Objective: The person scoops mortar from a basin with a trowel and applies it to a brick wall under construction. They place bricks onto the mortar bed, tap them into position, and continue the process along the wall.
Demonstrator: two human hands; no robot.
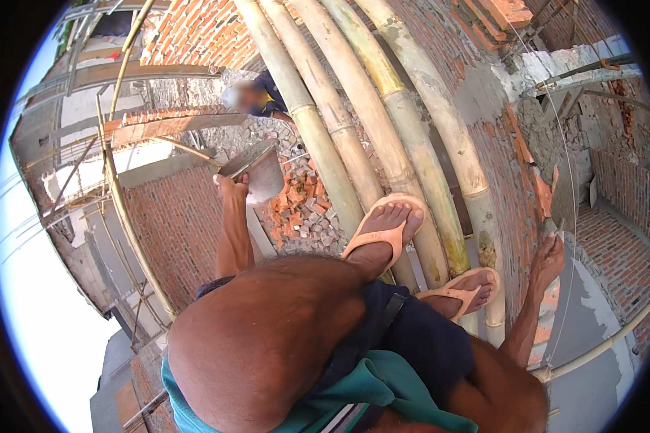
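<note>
My left hand [232, 186] is closed on the rim of a grey, mortar-stained bucket [263, 175], held out over the drop left of the bamboo poles. The bucket is tilted, and grey mortar shows at its mouth. On the right, my right hand [548, 258] is closed beside the brick wall top, around what looks like the handle of a trowel [568, 193]. Its grey blade blends with the mortar behind it. Wet-looking mortar [536, 133] and orange brick pieces [544, 193] lie along the wall top just beyond this hand. A thin string [573, 169] runs past my fingers.
My sandalled feet stand on several bamboo poles [397, 137] laid side by side. Far below lie broken bricks [300, 198] and rubble. Another person [263, 97] is down there, beyond the bucket. Upright bamboo [115, 187] stands at left; stacked bricks [498, 18] sit far right.
</note>
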